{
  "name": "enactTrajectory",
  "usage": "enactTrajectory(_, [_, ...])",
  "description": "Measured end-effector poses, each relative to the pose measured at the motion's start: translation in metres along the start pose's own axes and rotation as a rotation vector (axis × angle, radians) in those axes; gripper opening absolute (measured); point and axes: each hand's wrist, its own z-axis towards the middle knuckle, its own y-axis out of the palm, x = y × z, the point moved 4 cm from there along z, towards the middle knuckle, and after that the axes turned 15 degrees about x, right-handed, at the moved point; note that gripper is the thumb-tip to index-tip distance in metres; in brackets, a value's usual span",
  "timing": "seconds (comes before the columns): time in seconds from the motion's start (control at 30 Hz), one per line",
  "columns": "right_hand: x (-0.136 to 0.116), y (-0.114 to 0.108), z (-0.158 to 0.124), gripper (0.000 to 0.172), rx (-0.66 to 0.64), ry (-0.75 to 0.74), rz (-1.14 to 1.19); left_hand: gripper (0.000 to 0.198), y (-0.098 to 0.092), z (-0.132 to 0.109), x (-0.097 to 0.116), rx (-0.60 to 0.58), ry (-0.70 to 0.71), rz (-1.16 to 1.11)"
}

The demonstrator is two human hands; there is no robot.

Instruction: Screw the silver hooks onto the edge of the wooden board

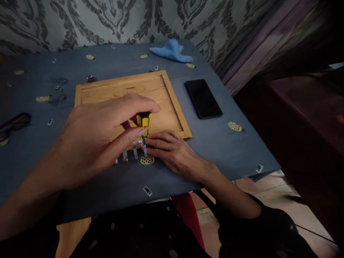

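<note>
A yellow and black screwdriver (144,121) stands upright near the front edge of a framed wooden panel (176,107). My left hand (99,132) is closed on its handle, with the index finger over the top and the thumb at the side. The screwdriver's tip meets a row of small metal pieces (135,152) that hang over the panel's front edge; they look like hooks or clips. My right hand (174,150) lies low beside the tip, its fingertips at the metal pieces and the panel edge. Whether those fingers pinch something is hidden.
A black phone (203,98) lies right of the panel, and a blue cloth (172,52) is at the back. Dark glasses (14,125) rest at the left. Small dark parts (58,88) lie on the blue tablecloth (215,150). A patterned curtain (118,21) hangs behind the table.
</note>
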Motion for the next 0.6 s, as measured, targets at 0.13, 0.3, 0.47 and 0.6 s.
enactTrajectory(0.13, [-0.0006,-0.0006,0.0002,0.035,0.004,-0.005,-0.002,0.025,0.0003,0.0005,0.0037,0.054,0.022,-0.017])
enactTrajectory(0.3, [-0.0016,-0.0013,0.0011,0.035,0.017,-0.015,-0.013,0.023,-0.0031,-0.0008,0.007,0.097,0.0,0.047])
enactTrajectory(0.47, [-0.0008,-0.0004,0.0009,0.037,-0.017,0.009,-0.01,0.026,-0.0035,-0.0004,0.0067,0.052,-0.067,-0.028])
enactTrajectory(0.6, [-0.0011,-0.0006,0.0015,0.036,-0.011,0.015,-0.006,0.031,-0.0043,-0.0023,0.0043,0.02,-0.09,-0.027])
